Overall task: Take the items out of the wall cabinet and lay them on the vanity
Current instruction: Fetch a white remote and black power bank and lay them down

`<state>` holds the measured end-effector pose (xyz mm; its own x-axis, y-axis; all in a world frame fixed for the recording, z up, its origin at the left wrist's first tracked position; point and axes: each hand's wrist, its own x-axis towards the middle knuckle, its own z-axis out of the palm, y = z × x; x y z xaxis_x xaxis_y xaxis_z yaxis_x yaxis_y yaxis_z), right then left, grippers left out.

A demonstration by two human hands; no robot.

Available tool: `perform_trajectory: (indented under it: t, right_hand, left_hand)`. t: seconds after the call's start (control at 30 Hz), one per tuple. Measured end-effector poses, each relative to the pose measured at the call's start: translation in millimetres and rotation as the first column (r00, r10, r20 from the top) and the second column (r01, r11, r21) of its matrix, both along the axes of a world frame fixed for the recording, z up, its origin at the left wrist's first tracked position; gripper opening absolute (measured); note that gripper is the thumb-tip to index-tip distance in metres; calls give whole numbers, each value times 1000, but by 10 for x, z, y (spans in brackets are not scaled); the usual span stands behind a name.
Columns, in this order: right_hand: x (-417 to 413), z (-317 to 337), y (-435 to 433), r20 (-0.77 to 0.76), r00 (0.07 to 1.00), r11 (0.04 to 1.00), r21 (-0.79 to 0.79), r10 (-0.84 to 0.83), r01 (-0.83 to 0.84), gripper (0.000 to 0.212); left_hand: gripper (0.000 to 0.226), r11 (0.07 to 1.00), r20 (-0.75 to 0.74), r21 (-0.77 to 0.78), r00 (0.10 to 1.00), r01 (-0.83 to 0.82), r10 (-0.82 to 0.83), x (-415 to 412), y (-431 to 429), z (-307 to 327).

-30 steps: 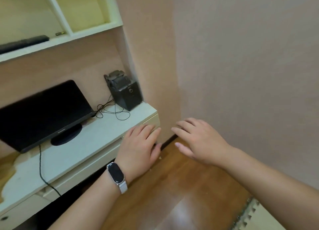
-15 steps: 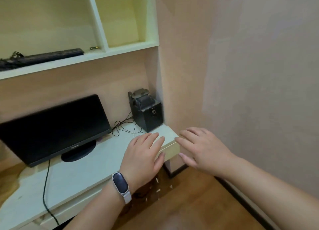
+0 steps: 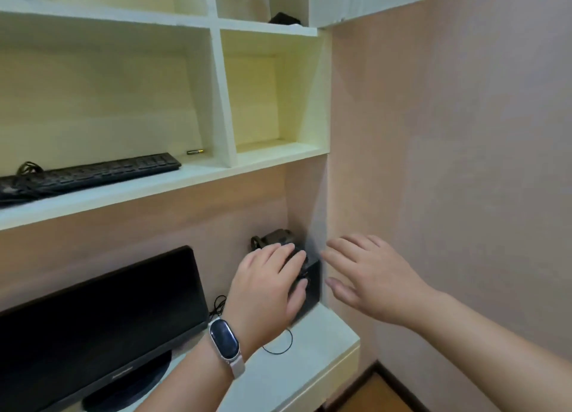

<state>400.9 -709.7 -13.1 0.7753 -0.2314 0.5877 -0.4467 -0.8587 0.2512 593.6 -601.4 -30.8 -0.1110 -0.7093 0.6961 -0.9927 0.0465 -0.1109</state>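
Observation:
The wall cabinet (image 3: 368, 0) hangs at the top right, its white door ajar, and a dark item (image 3: 284, 18) shows inside on its shelf. Below is the white vanity top (image 3: 312, 359). My left hand (image 3: 266, 291), with a smartwatch on the wrist, is raised in front of a black box (image 3: 311, 283) on the vanity, fingers straight and holding nothing. My right hand (image 3: 368, 278) hovers beside it near the wall, fingers spread and empty.
A black keyboard (image 3: 89, 173) and a small battery (image 3: 195, 152) lie on the open shelf. A black monitor (image 3: 99, 322) stands on the vanity at the left. A thin cable (image 3: 278, 348) loops by the box. The pink wall (image 3: 464, 164) closes the right side.
The view has tilted upward, bringing the upper shelves and wall cabinet into sight. Both hands have risen from the vanity's front edge to the height of the black box.

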Motion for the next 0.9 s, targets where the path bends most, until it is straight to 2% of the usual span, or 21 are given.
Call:
perform_trajectory:
  t: [0.27, 0.47, 0.67, 0.9]
  right_hand:
    - [401, 629, -548, 93, 996, 996, -86, 9, -1, 41]
    - [683, 1198, -1104, 179, 981, 986, -161, 78, -49, 43]
    - [912, 1810, -1737, 284, 942, 971, -204, 179, -123, 44]
    - [1075, 2477, -2378, 302, 908, 937, -283, 290, -205, 47]
  left_hand:
    - [41, 995, 72, -94, 997, -33, 40, 395, -525, 661]
    - [40, 974, 147, -210, 982, -89, 121, 577, -966, 1216]
    - [36, 941, 163, -308, 966, -141, 199, 701, -1544, 1851]
    - [45, 884, 133, -410, 944, -226, 303, 733, -2017, 2763]
